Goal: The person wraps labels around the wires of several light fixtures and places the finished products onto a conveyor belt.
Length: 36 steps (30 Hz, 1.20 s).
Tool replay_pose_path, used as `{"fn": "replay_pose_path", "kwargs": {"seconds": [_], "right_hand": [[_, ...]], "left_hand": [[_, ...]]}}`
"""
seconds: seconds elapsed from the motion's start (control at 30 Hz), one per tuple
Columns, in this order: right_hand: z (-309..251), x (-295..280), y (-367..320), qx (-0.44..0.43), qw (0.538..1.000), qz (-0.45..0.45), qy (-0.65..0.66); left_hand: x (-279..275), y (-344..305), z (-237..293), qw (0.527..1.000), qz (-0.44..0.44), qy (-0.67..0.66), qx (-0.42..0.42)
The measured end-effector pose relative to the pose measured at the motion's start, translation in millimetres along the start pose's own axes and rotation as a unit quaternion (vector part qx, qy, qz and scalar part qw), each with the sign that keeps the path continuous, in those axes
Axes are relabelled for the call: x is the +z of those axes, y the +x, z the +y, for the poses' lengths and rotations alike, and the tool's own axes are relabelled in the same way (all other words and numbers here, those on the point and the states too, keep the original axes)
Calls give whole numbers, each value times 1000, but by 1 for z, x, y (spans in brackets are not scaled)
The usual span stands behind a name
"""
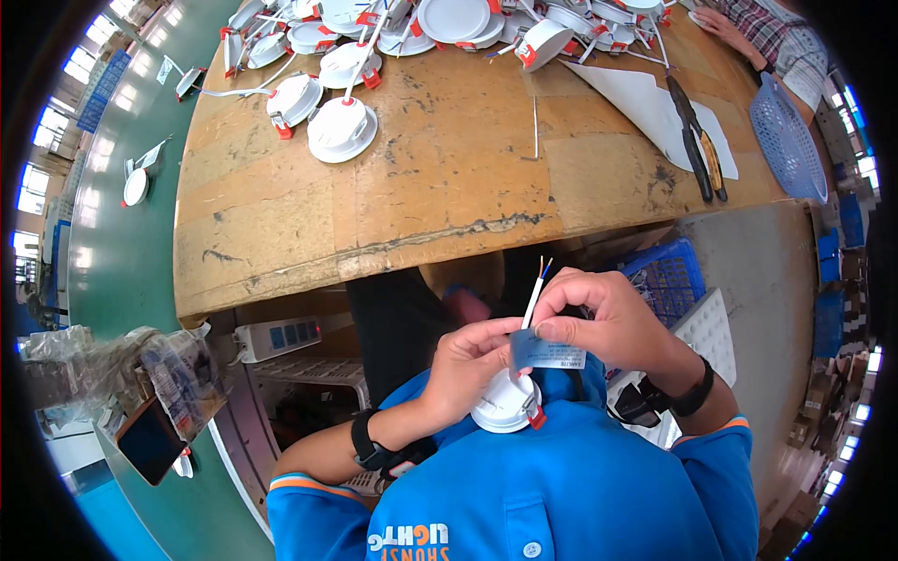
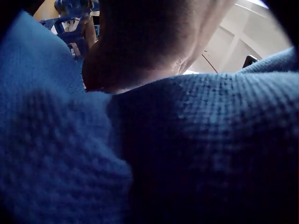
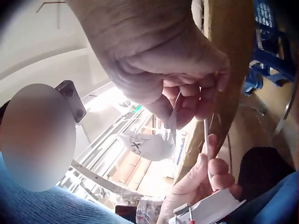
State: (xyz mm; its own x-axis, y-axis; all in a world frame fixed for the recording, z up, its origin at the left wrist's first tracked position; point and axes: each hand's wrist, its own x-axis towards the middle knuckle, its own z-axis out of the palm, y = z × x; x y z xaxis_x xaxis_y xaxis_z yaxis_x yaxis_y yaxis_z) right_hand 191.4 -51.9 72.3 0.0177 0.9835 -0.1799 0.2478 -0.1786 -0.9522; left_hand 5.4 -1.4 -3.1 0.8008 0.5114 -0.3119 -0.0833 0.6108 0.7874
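My left hand (image 1: 465,369) grips the white cable (image 1: 531,304) of a round downlight (image 1: 505,404), close above its housing. The lamp has red-tipped spring clips and lies against the blue shirt; bare copper and blue wire ends stick up from the cable. My right hand (image 1: 599,313) pinches a small printed label (image 1: 558,353) beside the cable. In the right wrist view, the label (image 3: 148,145) hangs curved from the right hand's fingers, while the left hand (image 3: 196,179) holds the cable (image 3: 207,140) lower down. Blue cloth and part of the left hand (image 2: 145,42) fill the left wrist view.
Many downlights (image 1: 344,129) are heaped on the worn table (image 1: 430,187). Cutters (image 1: 694,140) lie on white paper (image 1: 627,103) at the right. A blue basket (image 1: 790,140) stands by the table edge, and another person's hand (image 1: 728,30) rests at the far right.
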Motion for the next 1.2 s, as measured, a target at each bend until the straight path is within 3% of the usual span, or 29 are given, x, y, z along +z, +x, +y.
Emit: {"fn": "replay_pose_path", "kwargs": {"seconds": [0.07,0.27,0.4,0.7,1.2], "right_hand": [[7,-1,0,16,1000,14,3],[1,0,-1,79,996,38,-1],[2,2,-1,59,996,55,-37],[10,1,0,56,996,58,-28],[16,-2,5,56,996,65,-32]], "left_hand": [[-2,0,-2,999,-2,-13,-31],[-1,-4,0,1000,-4,22,-21],[1,-4,6,995,8,85,-41],[5,-2,6,998,27,-41,-41],[5,0,6,996,48,-66,-43]]}}
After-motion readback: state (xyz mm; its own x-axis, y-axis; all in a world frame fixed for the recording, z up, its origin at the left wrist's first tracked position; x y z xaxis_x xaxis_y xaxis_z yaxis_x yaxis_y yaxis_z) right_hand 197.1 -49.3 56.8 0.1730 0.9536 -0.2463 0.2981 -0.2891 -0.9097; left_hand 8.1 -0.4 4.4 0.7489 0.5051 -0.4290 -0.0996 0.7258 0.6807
